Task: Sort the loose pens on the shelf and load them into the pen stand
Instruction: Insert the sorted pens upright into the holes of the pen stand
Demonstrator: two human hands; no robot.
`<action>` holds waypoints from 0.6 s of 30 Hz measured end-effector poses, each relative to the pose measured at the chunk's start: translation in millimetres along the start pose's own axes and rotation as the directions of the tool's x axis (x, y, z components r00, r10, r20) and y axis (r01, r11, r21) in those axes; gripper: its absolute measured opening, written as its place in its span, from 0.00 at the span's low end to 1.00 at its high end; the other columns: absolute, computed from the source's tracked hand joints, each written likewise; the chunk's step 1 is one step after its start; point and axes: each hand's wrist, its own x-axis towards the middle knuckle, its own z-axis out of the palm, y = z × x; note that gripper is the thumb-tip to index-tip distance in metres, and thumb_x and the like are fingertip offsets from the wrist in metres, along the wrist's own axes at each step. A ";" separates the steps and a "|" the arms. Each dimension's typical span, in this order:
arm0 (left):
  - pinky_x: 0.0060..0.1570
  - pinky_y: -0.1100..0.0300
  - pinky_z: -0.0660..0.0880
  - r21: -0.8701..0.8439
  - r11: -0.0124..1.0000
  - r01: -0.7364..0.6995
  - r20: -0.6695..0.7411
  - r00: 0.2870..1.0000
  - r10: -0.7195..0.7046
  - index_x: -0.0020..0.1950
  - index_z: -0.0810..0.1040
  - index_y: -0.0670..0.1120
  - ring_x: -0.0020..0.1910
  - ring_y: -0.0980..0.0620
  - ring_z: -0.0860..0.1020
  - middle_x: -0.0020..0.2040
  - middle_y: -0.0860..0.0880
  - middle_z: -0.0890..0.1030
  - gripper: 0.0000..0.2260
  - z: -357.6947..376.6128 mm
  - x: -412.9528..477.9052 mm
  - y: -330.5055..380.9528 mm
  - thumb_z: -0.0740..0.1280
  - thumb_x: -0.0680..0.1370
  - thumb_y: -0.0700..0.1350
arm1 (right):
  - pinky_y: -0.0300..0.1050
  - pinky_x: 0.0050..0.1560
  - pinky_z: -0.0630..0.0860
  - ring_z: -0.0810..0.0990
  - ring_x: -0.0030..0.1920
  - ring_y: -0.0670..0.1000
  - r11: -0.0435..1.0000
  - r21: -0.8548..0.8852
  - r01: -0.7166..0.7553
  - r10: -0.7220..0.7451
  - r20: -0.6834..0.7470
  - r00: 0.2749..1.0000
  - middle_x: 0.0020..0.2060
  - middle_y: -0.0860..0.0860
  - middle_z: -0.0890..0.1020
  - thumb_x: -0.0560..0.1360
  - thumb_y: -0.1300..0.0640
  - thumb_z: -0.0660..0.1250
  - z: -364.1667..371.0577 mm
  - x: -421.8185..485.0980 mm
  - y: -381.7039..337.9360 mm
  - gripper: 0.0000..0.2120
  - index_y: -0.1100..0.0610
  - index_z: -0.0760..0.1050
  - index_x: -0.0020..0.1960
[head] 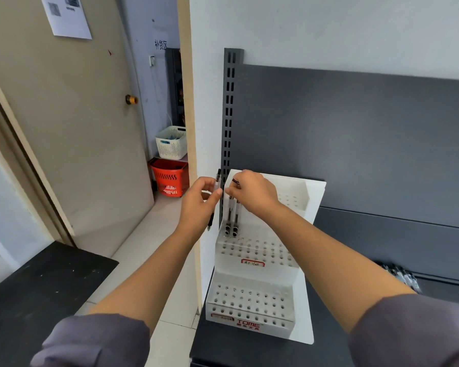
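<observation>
- Clear plastic barrel, dark rubber sleeve low down: that is the pen (pixel 217 182) in the left hand (pixel 200 205). Head view only.
- Left grip: thumb and fingers curl round the upper barrel. The pen is near upright, its clip end above the grip and its tip below, partly behind the wrist.
- Right hand (pixel 252 193): fingertips pinch closed on the top ends of the standing pens (pixel 231 215). Cannot tell whether it holds one or both.
- Those two stand straight below the right grip, side by side, tips seated in neighbouring holes at the left end of the pen stand (pixel 249 324), a white stepped block. Every other hole I can see is unfilled.
- The left-hand pen sits just outboard of the right grip, close to the stand's left wall and not over a hole yet.
- More loose pens (pixel 406 278) lie well off to the right of both grips on the dark shelf (pixel 408 247), partly hidden by the right forearm.
- Handling, my read: light, stiff and a bit slick on the clear barrel. It should not be fragile, but a side load in the hole could jam it.
- Best hold is high on the barrel, under the clip. That leaves the lower half free to drop into the hole.
</observation>
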 end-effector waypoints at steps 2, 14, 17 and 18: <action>0.46 0.48 0.75 -0.003 1.000 0.007 -0.001 1.000 -0.007 0.49 0.74 0.48 0.40 0.54 0.75 0.41 0.56 0.76 0.06 1.2 0.7 -1.6 0.66 0.76 0.39 | 0.39 0.28 0.58 0.70 0.34 0.47 1.000 -0.027 0.011 -0.010 0.011 1.000 0.30 0.43 0.68 0.75 0.50 0.67 3.0 -0.7 -0.8 0.19 0.50 0.64 0.28; 0.45 0.52 0.74 -0.023 0.999 0.023 -0.007 1.000 -0.023 0.47 0.74 0.50 0.40 0.56 0.74 0.41 0.56 0.76 0.06 3.2 -4.0 -2.8 0.66 0.76 0.39 | 0.41 0.31 0.63 0.72 0.36 0.50 0.997 -0.069 -0.015 0.009 -0.091 0.996 0.36 0.46 0.72 0.76 0.48 0.65 12.4 -4.7 -3.1 0.15 0.51 0.66 0.34; 0.45 0.52 0.73 -0.023 0.999 0.025 -0.003 1.000 -0.025 0.47 0.74 0.51 0.40 0.54 0.74 0.41 0.56 0.76 0.06 3.0 -4.4 -0.9 0.66 0.76 0.40 | 0.41 0.32 0.64 0.73 0.37 0.50 0.999 -0.031 -0.015 0.012 -0.091 0.996 0.37 0.47 0.73 0.76 0.48 0.65 13.2 -5.5 -0.6 0.14 0.52 0.68 0.37; 0.45 0.51 0.74 -0.022 0.999 0.026 0.000 1.000 -0.026 0.47 0.74 0.51 0.40 0.53 0.74 0.41 0.56 0.76 0.06 3.3 -4.8 -0.4 0.66 0.77 0.40 | 0.41 0.32 0.64 0.73 0.37 0.50 1.000 -0.013 -0.011 0.010 -0.066 0.998 0.38 0.47 0.74 0.76 0.47 0.65 12.2 -4.6 0.5 0.13 0.52 0.69 0.37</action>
